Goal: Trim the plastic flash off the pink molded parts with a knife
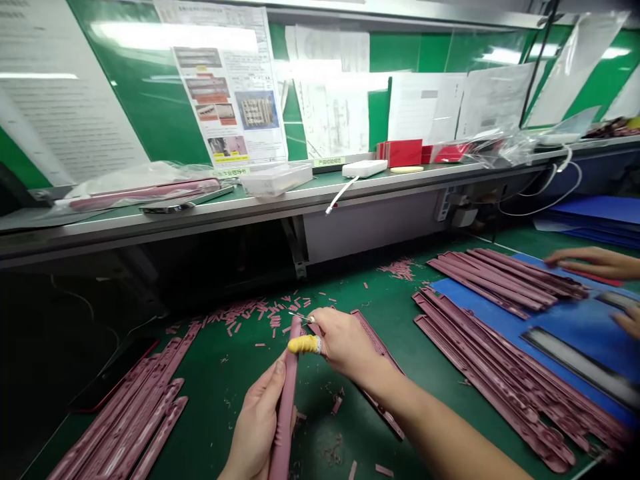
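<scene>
At a long green worktop [225,393], a shelf [280,200] runs along the far side beneath a green wall panel [150,100] hung with printed sheets. On the shelf sit a clear plastic bag [135,190], a white box [277,180], and red cards [400,153]. Mauve plastic strips lie in three groups on the worktop: two stacks [505,367] on and beside a blue mat [450,290] to the right, and a pile [125,413] to the left. A co-worker's hands [593,261] rest at the far right, near the mat and apart from the person's own. Small mauve offcuts [250,312] lie scattered across the worktop, most thickly beyond the person's hands.

Near the middle of the worktop, the person's left hand [257,420] is closed around a single upright strip [286,420], which tilts slightly and stands clear of the surface. The right hand [340,343] is beside the strip's upper end, with its fingers pinched together on a slim metal pick [301,317]. The pick's tip is just at the strip's top edge. One finger of that hand wears a yellow wrap [303,345] that lies against the strip. Another strip [375,350] lies beneath the right hand.
</scene>
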The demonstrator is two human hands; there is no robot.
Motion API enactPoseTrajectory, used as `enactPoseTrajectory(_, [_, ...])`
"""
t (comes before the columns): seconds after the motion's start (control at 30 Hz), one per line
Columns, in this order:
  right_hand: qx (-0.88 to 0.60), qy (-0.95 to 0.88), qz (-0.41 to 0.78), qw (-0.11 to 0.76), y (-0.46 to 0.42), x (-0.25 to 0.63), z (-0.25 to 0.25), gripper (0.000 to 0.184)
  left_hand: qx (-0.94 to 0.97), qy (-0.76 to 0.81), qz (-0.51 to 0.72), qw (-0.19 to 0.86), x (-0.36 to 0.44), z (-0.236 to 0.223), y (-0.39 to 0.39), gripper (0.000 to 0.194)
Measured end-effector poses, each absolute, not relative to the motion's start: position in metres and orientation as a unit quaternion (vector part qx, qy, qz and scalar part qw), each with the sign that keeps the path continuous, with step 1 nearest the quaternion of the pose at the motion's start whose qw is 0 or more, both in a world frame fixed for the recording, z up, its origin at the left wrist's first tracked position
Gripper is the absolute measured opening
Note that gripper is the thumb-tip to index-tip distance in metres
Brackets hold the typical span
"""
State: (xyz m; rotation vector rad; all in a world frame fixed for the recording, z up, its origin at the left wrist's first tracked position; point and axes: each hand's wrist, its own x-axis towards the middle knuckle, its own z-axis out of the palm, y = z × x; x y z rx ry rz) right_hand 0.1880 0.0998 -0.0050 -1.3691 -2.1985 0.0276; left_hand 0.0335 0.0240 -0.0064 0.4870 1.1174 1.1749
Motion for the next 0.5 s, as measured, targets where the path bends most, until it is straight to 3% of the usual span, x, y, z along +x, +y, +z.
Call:
enactPoseTrajectory(0.3, [-0.456,-0.843,-0.066,0.278,0.093,0.171,0.009,0.037,0.221,0.482,0.544,0.650,0.019,0.004,0.009,0.037])
enactPoseTrajectory(0.5, [-0.442,-0.846,-0.081,0.286,0.086,0.171,0.014,0.034,0.245,0.461,0.552,0.650,0.019,0.008,0.009,0.025])
